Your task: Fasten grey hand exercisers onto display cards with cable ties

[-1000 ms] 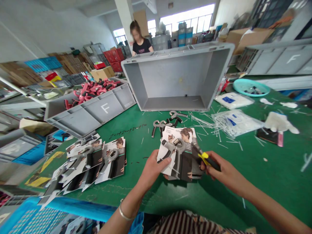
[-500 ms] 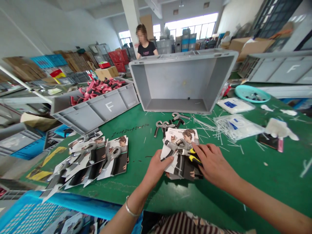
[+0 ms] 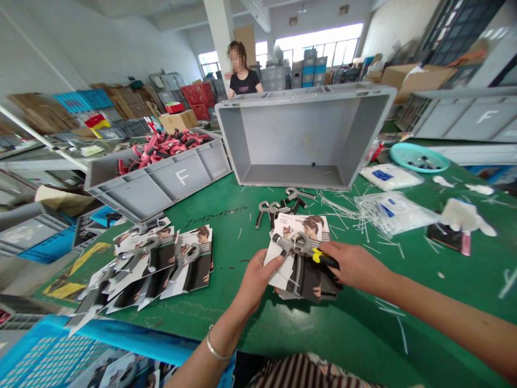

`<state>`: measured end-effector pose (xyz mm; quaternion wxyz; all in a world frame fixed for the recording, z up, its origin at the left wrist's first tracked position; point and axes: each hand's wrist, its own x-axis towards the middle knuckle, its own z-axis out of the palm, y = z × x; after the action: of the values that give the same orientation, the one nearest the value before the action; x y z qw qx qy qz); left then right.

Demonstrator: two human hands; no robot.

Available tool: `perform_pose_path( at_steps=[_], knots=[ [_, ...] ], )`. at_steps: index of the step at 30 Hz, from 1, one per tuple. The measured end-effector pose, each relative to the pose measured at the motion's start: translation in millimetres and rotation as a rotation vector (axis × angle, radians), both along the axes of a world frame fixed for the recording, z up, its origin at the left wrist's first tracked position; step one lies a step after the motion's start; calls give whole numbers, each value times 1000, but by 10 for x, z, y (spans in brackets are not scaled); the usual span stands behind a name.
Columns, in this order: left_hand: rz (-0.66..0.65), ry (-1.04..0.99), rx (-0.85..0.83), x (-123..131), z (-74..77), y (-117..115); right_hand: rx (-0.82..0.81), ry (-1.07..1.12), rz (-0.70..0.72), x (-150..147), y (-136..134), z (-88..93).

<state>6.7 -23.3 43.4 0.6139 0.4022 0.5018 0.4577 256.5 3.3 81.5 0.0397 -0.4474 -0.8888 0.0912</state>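
My left hand (image 3: 258,277) pinches the left edge of a printed backing card (image 3: 284,276), its thumb on top beside a grey hand grip exerciser (image 3: 299,243) lying on the card. More cards are stacked underneath. My right hand (image 3: 357,267) is wrapped round the yellow-and-black handles of cutting pliers (image 3: 321,258), whose jaws are at the exerciser's coil end. Whether the jaws touch a tie there is too small to tell. Just behind the stack lie several loose grey-and-black hand grips (image 3: 274,207).
Carded grips (image 3: 188,264) lie in overlapping rows at left. A grey crate (image 3: 161,188) holds red grips; another grey crate (image 3: 299,134) lies on its side behind. Bagged white ties (image 3: 393,210), a glove (image 3: 464,215) and a turquoise dish (image 3: 420,153) are at right. A co-worker (image 3: 244,75) is beyond.
The pliers' handles have come together as my right fingers closed round them. My right hand has turned and shifted slightly right. My left hand stays on the card.
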Motion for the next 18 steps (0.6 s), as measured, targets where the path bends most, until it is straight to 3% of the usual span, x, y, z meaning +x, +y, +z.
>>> perform_pose_path(
  at_steps=[5, 7, 11, 14, 18],
  knots=[
    [238, -90, 97, -58, 66, 246, -304, 147, 359, -289, -483, 119],
    [341, -180, 143, -82, 146, 320, -359, 294, 261, -395, -580, 113],
    [425, -269, 272, -28, 301, 284, -371, 561, -152, -485, -415, 39],
    [480, -233, 342, 78, 357, 192, -356, 553, -227, -539, -270, 3],
    [568, -135, 373, 187, 395, 113, -289, 491, -235, -660, -278, -8]
  ],
)
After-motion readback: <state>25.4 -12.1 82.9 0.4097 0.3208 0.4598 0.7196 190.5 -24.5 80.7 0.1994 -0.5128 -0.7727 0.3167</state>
